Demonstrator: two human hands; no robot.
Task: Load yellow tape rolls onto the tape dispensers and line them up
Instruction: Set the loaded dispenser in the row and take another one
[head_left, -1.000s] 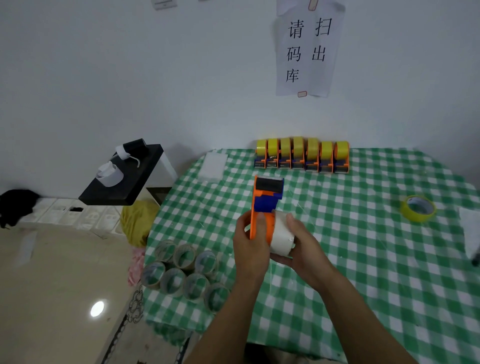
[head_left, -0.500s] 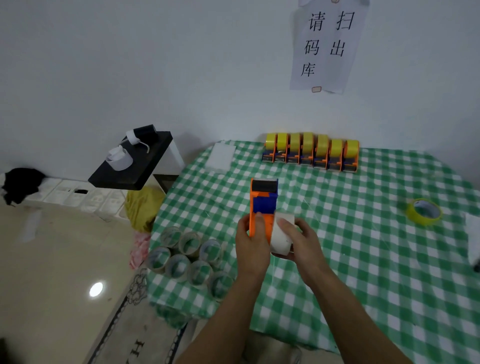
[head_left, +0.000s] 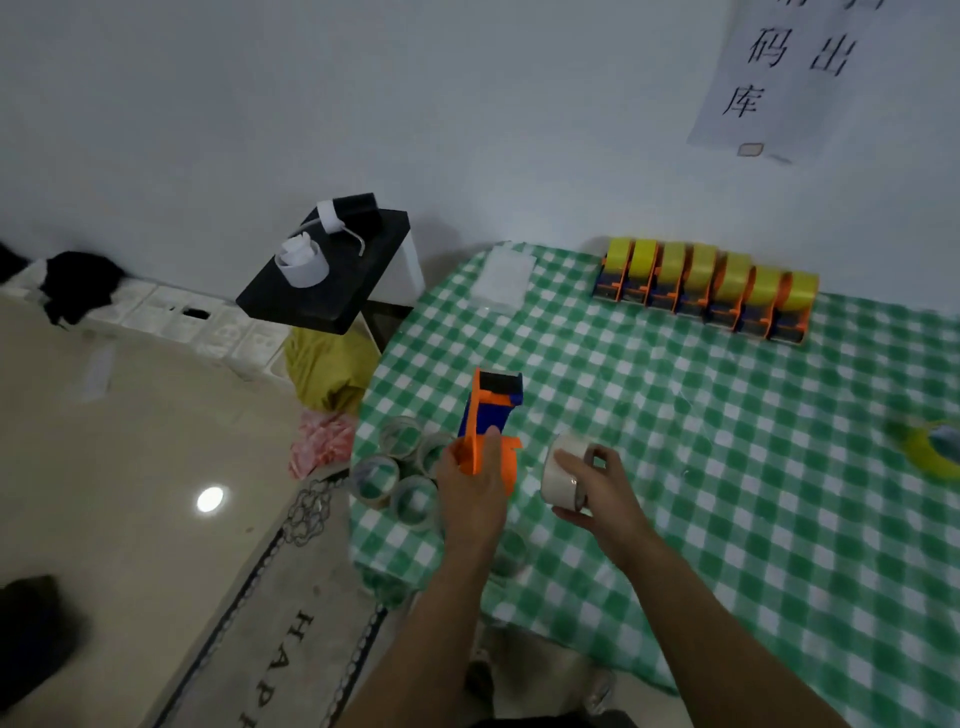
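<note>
An orange-and-blue plastic tape dispenser (head_left: 491, 410) is gripped at its lower end by the left hand (head_left: 470, 491), just left of the frame's centre. Its long axis runs up the frame and leans slightly right, with the black front end uppermost. No roll is seen on it. A pale, whitish roll of tape (head_left: 558, 475) is held by the right hand (head_left: 597, 493), with the thumb on the outer face and the fingers curled round it. This roll lies just right of the dispenser and is parted from it by a clear gap.

The loose yellow tape roll (head_left: 917, 452) lies flat on the green-and-white checked tablecloth (head_left: 675, 441) at the right edge of the frame, well apart from both hands. It is on the right hand's side, so that hand is judged the nearer, but it is occupied. The pale roll would probably have to be set down first. The cluster of clear, mostly spent tape rings (head_left: 402, 467) at the lower left of the table may be the place for it.

A row of seven orange-and-blue dispensers loaded with yellow tape (head_left: 706, 291) is lined up against the wall at upper right.
</note>
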